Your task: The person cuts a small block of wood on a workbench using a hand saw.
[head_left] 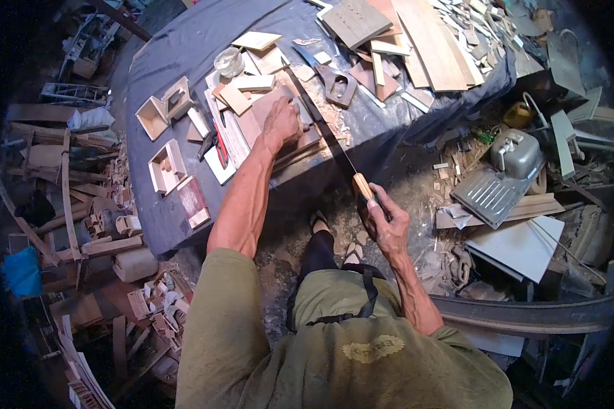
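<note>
My right hand [389, 225] is closed round the light wooden handle [363, 187] of a handsaw. Its long, dark, narrow blade [326, 129] points away from me, across the front edge of the bench. My left hand [284, 123] is bent over a small wooden piece pressed down on a brown board [258, 117], right beside the blade. My fingers hide most of that piece. Left of the board lie red-handled pliers [222, 144] and a stack of pale wood strips. A clear jar [229, 63] stands behind it.
Dark cloth [184, 235] covers the bench. Small open wooden boxes [166, 167] sit at its left, a hand plane [338, 86] beyond the blade, and boards [430, 48] with offcuts at the far right. A metal sink [498, 177] and scrap wood lie on the floor around me.
</note>
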`<state>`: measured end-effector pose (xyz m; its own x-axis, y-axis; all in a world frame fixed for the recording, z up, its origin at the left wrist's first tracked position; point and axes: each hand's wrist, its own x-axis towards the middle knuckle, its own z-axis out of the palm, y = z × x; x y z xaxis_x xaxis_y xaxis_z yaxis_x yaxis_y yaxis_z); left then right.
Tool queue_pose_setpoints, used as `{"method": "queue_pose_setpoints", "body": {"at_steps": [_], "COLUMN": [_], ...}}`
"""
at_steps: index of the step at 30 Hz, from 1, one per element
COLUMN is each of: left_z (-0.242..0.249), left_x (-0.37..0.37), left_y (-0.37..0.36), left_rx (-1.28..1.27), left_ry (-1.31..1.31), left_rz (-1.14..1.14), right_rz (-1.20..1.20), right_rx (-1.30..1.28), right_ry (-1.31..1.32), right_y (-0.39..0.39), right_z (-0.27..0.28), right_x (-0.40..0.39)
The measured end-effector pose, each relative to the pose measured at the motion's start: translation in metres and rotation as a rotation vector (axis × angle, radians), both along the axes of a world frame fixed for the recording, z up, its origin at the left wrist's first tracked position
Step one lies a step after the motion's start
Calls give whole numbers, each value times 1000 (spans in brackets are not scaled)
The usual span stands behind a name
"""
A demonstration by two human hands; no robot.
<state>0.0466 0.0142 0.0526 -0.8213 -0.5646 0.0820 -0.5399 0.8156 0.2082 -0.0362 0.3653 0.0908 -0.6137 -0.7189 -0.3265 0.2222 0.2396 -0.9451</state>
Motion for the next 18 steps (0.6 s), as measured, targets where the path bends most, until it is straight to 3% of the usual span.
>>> {"method": "queue_pose_setpoints", "body": {"at_steps": [4,5,12,14,18], "left_z": [-1,-7,-13,-5,23], "left_x": [0,-1,-2,-7,-12], "left_y": [0,-6,-5,2,12], "left_rx": [2,-5,-48,26,34], "left_ry": [-21,-24,81,-19,-188], "left_rz": [12,-16,-43,15,-28], "right_rz": [138,180,11,-29,-54], "right_rx": [-277,-433,-206,-220,-206], "right_ry": [180,52,376,547,506], "right_y": [15,16,8,4,12], "right_z": [19,23,3,2,-9], "right_x": [-1,-1,0,-1,1]}}
